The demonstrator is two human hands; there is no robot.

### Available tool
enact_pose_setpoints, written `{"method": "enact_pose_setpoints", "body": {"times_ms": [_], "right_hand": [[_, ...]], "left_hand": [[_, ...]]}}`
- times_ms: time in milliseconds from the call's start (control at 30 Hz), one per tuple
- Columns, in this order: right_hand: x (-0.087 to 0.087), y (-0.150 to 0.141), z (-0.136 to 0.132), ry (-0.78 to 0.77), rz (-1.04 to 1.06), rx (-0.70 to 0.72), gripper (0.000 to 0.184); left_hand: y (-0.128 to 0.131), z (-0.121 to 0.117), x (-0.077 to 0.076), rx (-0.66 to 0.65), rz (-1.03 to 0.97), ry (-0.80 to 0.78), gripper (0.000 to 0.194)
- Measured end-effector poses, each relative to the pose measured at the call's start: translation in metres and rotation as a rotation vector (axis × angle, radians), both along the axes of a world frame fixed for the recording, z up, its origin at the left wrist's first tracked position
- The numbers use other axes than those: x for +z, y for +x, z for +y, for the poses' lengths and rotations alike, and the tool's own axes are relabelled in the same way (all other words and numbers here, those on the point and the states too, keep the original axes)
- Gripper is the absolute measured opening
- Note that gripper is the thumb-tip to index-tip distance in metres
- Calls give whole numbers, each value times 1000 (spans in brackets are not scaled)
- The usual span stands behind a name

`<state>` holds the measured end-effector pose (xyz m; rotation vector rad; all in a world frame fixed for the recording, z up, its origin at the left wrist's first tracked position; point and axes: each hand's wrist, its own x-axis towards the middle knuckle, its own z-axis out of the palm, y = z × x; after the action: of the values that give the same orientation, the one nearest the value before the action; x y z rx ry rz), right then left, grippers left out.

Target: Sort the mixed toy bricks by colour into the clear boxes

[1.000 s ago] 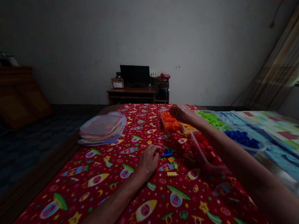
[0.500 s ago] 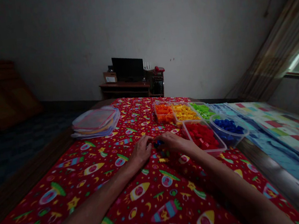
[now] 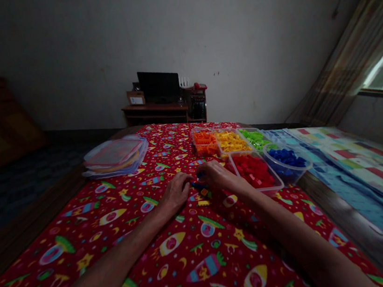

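My left hand (image 3: 176,191) rests on the red cloth, its fingers curled closed against the left end of a blue toy brick piece (image 3: 196,185). A small yellow-orange part (image 3: 204,192) shows at that piece's right end. My right hand (image 3: 216,176) arches just to the right, fingers bent down and closed, with something dark blue, seemingly another brick, at the fingertips. The fingers partly hide it. A loose yellow brick (image 3: 204,203) lies on the cloth just nearer to me.
Clear tubs hold orange bricks (image 3: 205,142), yellow bricks (image 3: 231,141), green bricks (image 3: 254,138), red bricks (image 3: 254,170) and blue bricks (image 3: 286,158), right of my hands. Stacked plastic lids (image 3: 115,156) lie at the left. A bed (image 3: 356,164) adjoins the table's right side.
My right hand has lifted slightly away from the blue piece, so more of it and its yellow-orange part show. The whole view has shifted a little, moving the scene leftward.
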<state>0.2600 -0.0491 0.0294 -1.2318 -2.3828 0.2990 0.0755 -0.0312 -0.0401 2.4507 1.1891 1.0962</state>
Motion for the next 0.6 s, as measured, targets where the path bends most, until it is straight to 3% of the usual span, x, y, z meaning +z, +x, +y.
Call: {"method": "enact_pose_setpoints", "body": {"times_ms": [133, 300, 433, 600], "right_hand": [[5, 3, -1, -59, -73, -27, 17], [4, 8, -3, -67, -116, -46, 35], [6, 9, -4, -50, -96, -55, 38], [6, 8, -8, -23, -96, 20, 27]], "left_hand": [[2, -4, 2, -82, 29, -12, 21], [3, -7, 5, -132, 47, -59, 14], [4, -8, 10, -73, -33, -136, 11], [4, -6, 14, 24, -314, -317, 13]]}}
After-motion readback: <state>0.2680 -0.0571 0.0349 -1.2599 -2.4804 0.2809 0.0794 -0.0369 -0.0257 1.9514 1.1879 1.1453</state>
